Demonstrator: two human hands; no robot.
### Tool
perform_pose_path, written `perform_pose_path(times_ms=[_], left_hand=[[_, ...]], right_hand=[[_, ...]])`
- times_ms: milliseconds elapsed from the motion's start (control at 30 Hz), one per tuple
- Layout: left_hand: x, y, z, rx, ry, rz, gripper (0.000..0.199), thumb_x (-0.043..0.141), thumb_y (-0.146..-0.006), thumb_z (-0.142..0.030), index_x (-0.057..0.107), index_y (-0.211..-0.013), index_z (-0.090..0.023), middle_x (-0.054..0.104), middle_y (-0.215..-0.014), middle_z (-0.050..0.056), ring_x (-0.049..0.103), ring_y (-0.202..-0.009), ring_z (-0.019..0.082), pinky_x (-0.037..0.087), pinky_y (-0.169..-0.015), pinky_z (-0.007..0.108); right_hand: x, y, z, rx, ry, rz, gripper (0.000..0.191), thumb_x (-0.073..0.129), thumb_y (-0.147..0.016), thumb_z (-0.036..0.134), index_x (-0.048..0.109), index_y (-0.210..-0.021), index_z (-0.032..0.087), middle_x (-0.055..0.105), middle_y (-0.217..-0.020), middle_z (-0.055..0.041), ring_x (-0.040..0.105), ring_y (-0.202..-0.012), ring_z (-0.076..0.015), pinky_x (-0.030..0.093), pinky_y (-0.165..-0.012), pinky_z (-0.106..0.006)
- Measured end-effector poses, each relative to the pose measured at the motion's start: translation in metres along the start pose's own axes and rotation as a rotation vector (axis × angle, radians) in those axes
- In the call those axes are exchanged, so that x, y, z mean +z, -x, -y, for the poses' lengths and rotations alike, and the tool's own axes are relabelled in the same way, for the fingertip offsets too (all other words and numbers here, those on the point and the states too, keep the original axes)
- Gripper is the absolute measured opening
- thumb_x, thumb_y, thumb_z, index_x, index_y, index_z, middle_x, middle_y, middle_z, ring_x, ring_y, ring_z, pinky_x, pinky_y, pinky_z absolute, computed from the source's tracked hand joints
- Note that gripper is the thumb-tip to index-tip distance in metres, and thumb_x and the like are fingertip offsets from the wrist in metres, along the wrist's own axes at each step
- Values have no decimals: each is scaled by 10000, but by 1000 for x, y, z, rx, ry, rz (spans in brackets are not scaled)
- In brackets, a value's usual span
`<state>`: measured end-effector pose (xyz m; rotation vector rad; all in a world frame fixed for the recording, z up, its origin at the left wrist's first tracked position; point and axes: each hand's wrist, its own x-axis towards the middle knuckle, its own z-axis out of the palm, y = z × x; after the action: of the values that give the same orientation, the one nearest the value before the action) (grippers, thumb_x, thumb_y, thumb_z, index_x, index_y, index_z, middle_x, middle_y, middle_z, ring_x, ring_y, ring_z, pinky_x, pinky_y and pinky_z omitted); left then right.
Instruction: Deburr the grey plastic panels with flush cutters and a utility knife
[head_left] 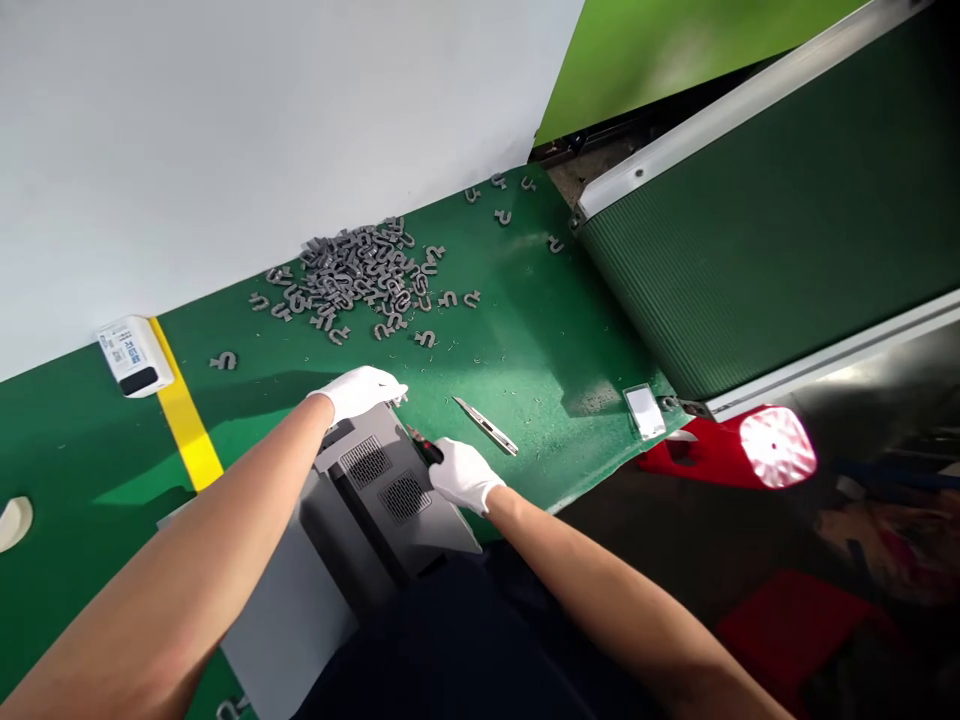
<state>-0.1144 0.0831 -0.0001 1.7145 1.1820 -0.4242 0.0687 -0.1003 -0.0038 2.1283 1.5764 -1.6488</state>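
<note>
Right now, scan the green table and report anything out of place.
A few gray clips lie toward the conveyor belt, apart from the main pile, and another clip sits alone near the yellow strip; they look strayed.

2 bare forearms (pixel 232 530) angle forward and inward; the gloved left hand (pixel 361 392) points rightward, back uppermost, while the gloved right hand (pixel 463 474) curls into a grip

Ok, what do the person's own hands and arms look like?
The left hand and right hand each wear a white glove ending around the wrist. The forearms are bare, with no sleeves or cables visible. A dark garment covers the body.
</note>
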Motion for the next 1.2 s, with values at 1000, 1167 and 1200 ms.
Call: perform_pose_path(times_ms=[1000, 1167, 1200], left_hand=[[5, 0, -11, -121, 44, -47, 402, 593, -889, -595, 782, -863, -241, 696, -778, 14, 555, -702, 188, 397, -669, 316], [6, -1, -9, -101, 39, -45, 418, 579, -894, -607, 791, -887, -248, 708, -799, 18, 562, -715, 197, 413, -672, 319], [6, -2, -8, -101, 35, -49, 423, 576, -896, -608, 791, -889, -245, 709, -799, 21, 562, -714, 198, 411, -669, 319]], right_hand=[[26, -45, 34, 69, 122, -147, 728, 154, -1105, 646, 698, -1043, 166, 781, -1019, -158, 755, -990, -269, 542, -892, -371], [29, -51, 29, 9, 251, -189, 672, 236, -1109, 631, 698, -1051, 146, 779, -997, -183, 766, -960, -285, 548, -859, -363], [28, -52, 28, -1, 269, -192, 671, 238, -1109, 630, 699, -1051, 145, 779, -993, -186, 767, -963, -295, 550, -853, -367]])
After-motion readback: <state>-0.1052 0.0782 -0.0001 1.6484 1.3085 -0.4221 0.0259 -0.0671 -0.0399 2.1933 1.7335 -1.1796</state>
